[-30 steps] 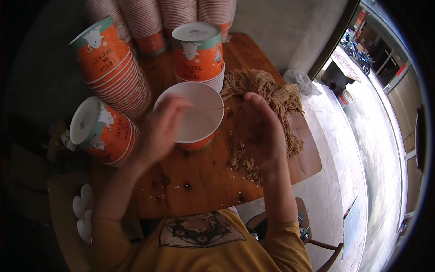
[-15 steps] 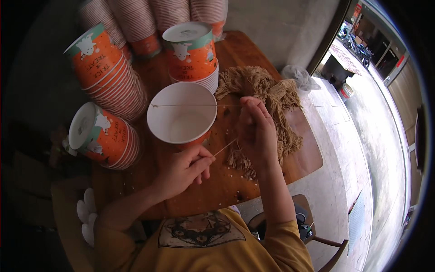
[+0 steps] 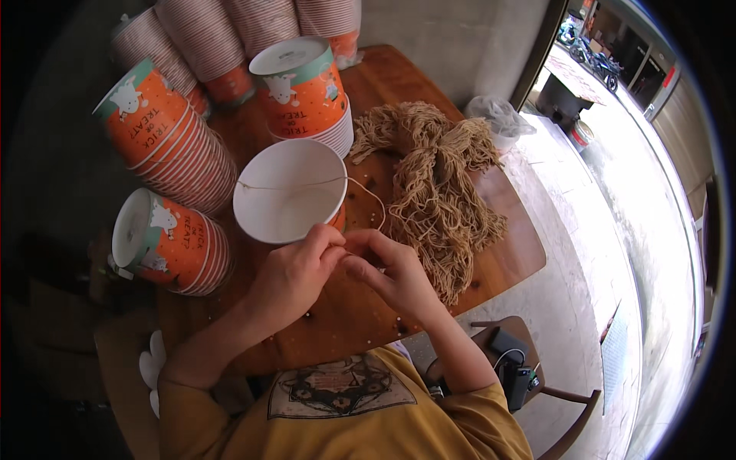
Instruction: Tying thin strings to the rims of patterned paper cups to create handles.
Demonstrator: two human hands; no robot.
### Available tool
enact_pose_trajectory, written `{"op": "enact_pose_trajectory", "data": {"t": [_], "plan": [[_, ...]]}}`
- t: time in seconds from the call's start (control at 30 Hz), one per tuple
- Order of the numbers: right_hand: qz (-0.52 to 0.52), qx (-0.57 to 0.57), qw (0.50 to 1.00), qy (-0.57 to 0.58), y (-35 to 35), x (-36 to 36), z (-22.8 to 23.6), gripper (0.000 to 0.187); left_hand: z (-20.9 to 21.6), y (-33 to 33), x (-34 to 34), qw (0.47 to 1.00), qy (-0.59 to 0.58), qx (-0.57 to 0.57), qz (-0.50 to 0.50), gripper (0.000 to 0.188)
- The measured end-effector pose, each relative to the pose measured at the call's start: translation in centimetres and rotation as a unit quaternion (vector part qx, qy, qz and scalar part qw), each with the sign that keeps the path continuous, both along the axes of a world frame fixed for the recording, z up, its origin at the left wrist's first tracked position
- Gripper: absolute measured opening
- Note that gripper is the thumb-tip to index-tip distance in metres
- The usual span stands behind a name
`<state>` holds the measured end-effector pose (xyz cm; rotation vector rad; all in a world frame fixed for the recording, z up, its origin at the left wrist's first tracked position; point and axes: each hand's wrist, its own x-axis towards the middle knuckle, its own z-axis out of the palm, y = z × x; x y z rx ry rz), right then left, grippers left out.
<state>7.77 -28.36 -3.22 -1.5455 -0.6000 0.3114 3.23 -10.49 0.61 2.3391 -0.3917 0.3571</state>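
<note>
A white-lined paper bucket with an orange outside stands tilted toward me on the wooden table. A thin tan string runs across its mouth, over the right rim, and curves down to my hands. My left hand and my right hand meet just in front of the bucket, fingertips pinched together on the string's end. The fingers hide that end. Right of the bucket lies a large bundle of tan strings.
Stacked orange buckets stand left, near left and behind. Wrapped stacks of cups line the wall. A clear plastic bag sits past the bundle. A chair holding dark devices is by the table's right edge.
My right hand has come down and left from beside the string bundle to meet my left hand. The string, taut across the bucket before, now hangs in a slack curve.
</note>
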Motion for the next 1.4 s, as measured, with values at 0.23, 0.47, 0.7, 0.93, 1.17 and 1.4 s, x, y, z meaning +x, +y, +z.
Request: {"op": "enact_pose_trajectory", "data": {"t": [0.23,0.47,0.7,0.93,1.17,1.4], "plan": [[-0.115,0.022,0.993,0.005,0.3,0.8,-1.8,0.013,0.3,2.3,2.8,0.995,-0.038,0.086,0.017,0.029],[-0.15,0.019,0.988,0.039,1.9,0.9,-2.6,0.014,2.5,4.4,2.8,0.959,0.246,-0.138,0.017,0.021],[-0.11,0.005,0.994,0.01,4.3,0.4,-2.5,0.014,3.8,6.9,2.0,0.95,0.258,-0.176,0.027,0.025],[-0.156,0.015,0.962,-0.225,5.6,0.7,-1.1,0.006,4.1,7.4,1.3,0.94,0.285,-0.186,-0.005,0.036],[-0.116,0.045,0.992,-0.012,6.0,0.2,-0.7,0.009,3.5,7.0,0.8,0.954,0.266,-0.128,-0.041,0.039],[-0.102,0.067,0.992,0.032,5.6,0.2,-0.1,0.013,3.1,6.6,0.6,0.964,0.242,-0.103,-0.051,0.04]]}}
